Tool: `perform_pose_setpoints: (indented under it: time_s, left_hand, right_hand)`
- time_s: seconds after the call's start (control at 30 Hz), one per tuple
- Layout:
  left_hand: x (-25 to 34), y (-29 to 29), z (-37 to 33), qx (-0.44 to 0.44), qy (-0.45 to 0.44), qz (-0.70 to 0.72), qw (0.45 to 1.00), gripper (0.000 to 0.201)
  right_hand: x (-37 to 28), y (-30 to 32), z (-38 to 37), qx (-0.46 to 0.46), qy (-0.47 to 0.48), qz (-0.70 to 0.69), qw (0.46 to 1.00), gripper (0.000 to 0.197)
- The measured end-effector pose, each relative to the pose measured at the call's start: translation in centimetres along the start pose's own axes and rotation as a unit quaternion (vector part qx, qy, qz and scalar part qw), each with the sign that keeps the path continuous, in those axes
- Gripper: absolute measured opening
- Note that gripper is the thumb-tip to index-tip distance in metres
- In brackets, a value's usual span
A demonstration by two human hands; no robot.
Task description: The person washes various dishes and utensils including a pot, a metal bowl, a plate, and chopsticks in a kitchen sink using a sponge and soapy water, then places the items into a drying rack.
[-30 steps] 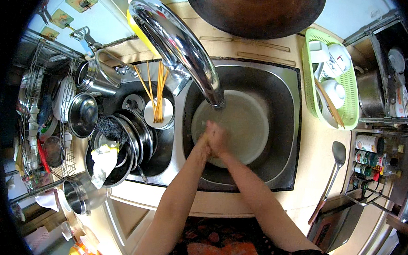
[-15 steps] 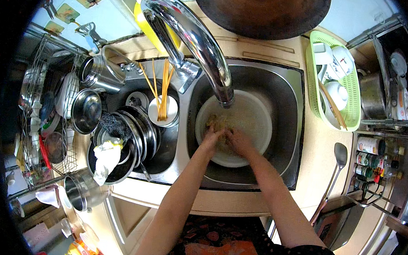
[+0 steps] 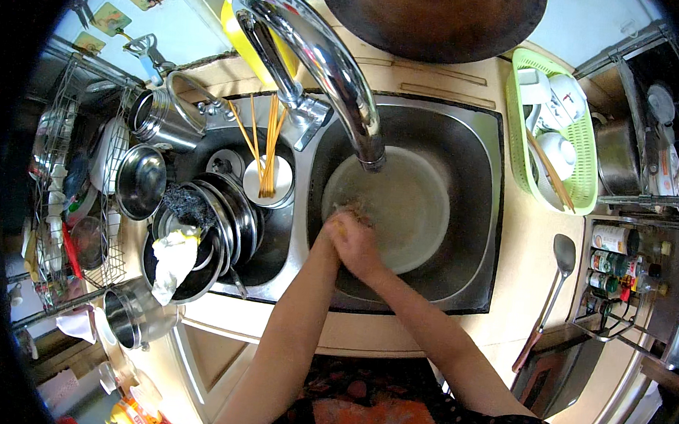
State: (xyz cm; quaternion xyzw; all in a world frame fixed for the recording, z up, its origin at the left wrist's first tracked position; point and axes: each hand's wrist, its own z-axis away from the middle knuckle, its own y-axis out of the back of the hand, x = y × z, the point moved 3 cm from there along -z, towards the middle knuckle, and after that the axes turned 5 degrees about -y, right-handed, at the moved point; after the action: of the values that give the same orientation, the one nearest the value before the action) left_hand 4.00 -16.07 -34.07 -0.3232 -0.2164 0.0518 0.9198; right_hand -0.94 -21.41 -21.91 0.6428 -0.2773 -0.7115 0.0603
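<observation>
A round whitish basin (image 3: 429,241) of cloudy water stands in the right sink bowl (image 3: 471,278), under the chrome faucet (image 3: 370,148). At its near left rim my two hands are pressed together. My right hand (image 3: 359,248) is closed, laid over my left hand (image 3: 332,225), whose fingers are mostly hidden. Between and just beyond the fingers shows a wet brownish, shredded-looking clump (image 3: 357,210); its exact kind cannot be made out.
The left sink holds stacked metal pans (image 3: 227,213), a dark scouring pad (image 3: 187,205) and a white cup (image 3: 279,179) with chopsticks. A green basket (image 3: 587,161) of bowls stands right, near a spatula (image 3: 562,260). Behind the sink rests a large wok (image 3: 433,19).
My hands have come out of the basin's middle toward its near left rim. They were side by side in the water; now the right lies over the left, closed round the clump.
</observation>
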Motion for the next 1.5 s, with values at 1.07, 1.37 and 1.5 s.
perform_pose_setpoints:
  time_s: [1.07, 1.37, 1.5]
  left_hand:
    - [0.7, -2.5, 2.7, 0.064, 0.004, -0.069, 0.996, 0.049]
    - [-0.1, -5.4, 4.1, 0.061, -0.065, 0.095, 0.991, 0.039]
    - [-0.1, -7.6, 5.3, 0.048, -0.006, 0.15, 0.987, 0.048]
  right_hand:
    - [4.8, 1.4, -0.2, -0.193, -0.136, 0.071, 0.969, 0.036]
    - [5.5, 5.6, -3.1, 0.034, -0.221, -0.31, 0.924, 0.038]
    - [8.8, 2.6, -2.5, 0.057, -0.359, -0.602, 0.711, 0.036]
